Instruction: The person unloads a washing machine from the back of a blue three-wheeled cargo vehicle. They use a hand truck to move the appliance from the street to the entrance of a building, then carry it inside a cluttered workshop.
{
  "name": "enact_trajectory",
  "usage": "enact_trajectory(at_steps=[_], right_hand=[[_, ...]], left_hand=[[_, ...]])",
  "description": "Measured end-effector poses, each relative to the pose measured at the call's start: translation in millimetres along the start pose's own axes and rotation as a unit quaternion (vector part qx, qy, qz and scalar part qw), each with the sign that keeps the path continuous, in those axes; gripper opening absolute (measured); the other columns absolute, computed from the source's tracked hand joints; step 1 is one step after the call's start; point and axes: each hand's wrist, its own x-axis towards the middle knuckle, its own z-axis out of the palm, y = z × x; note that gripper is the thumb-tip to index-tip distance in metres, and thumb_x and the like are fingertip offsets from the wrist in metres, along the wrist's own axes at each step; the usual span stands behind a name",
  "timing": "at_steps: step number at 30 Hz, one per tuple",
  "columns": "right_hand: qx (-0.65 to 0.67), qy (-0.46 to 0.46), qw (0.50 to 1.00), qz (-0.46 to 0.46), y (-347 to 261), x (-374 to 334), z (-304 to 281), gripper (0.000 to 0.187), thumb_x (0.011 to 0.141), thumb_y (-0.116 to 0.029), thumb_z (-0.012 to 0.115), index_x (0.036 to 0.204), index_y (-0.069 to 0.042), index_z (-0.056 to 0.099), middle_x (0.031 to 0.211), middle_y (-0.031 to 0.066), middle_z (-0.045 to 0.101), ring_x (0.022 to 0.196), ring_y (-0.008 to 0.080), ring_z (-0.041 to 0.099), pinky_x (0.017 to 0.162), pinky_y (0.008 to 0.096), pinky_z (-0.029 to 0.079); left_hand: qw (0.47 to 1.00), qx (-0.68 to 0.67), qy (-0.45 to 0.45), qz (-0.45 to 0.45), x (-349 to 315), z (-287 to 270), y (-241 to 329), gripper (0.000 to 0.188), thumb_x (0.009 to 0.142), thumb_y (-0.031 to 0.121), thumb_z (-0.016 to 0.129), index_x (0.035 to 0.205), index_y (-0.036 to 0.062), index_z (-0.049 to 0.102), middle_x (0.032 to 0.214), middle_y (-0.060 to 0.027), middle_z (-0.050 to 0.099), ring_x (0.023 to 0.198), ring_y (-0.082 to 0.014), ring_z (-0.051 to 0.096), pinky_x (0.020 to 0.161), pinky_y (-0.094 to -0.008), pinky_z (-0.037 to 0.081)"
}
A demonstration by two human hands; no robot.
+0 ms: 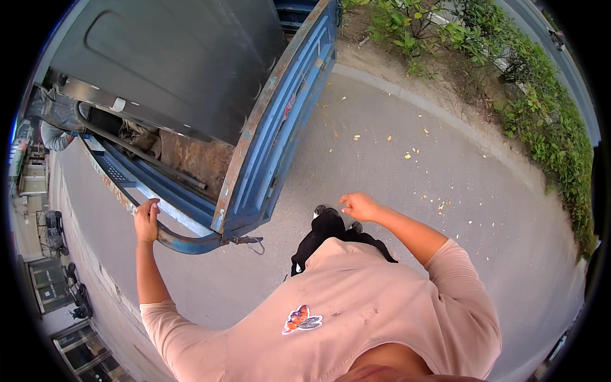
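My left hand (147, 221) is closed over the curved blue metal rail (184, 242) at the back of a small cargo truck. Rust and chipped paint mark the truck's blue side panel (277, 127). A large dark grey metal cabinet (191, 57) stands in the truck bed, its smooth face catching some light. My right hand (359, 207) hangs in the air above the pavement, off to the right of the truck. Its fingers are loosely bent and a little apart, with nothing visible in them.
Beside the cabinet, a metal pipe (146, 153) crosses the rusty bed floor (194, 156). Another person's sleeve (56, 136) shows at far left. A curb (407, 95) borders green bushes (541, 121) on the right. Parked motorbikes (76, 293) stand near buildings at left.
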Motion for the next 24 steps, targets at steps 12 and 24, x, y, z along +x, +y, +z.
enact_trajectory(at_steps=[12,24], right_hand=[[0.198,0.151,0.968,0.022,126,183,-233,0.030,0.088,-0.017,0.069,0.112,0.001,0.066,0.081,0.0113,0.071,0.066,0.0200,0.068,0.065,0.0363,0.054],[0.097,0.272,0.957,0.040,242,469,-531,0.045,0.083,-0.021,0.074,0.120,0.003,0.065,0.100,0.0150,0.073,0.089,0.0252,0.071,0.083,0.0362,0.055]], left_hand=[[0.991,0.105,0.015,-0.086,29,-3,50,0.023,0.098,0.019,0.051,0.104,0.0039,0.068,0.088,-0.0129,0.067,0.086,-0.0321,0.063,0.083,-0.0409,0.049],[0.998,-0.038,0.053,-0.010,386,217,437,0.070,0.081,0.037,0.077,0.137,0.0055,0.051,0.129,-0.0166,0.059,0.116,-0.0346,0.059,0.096,-0.0431,0.049]])
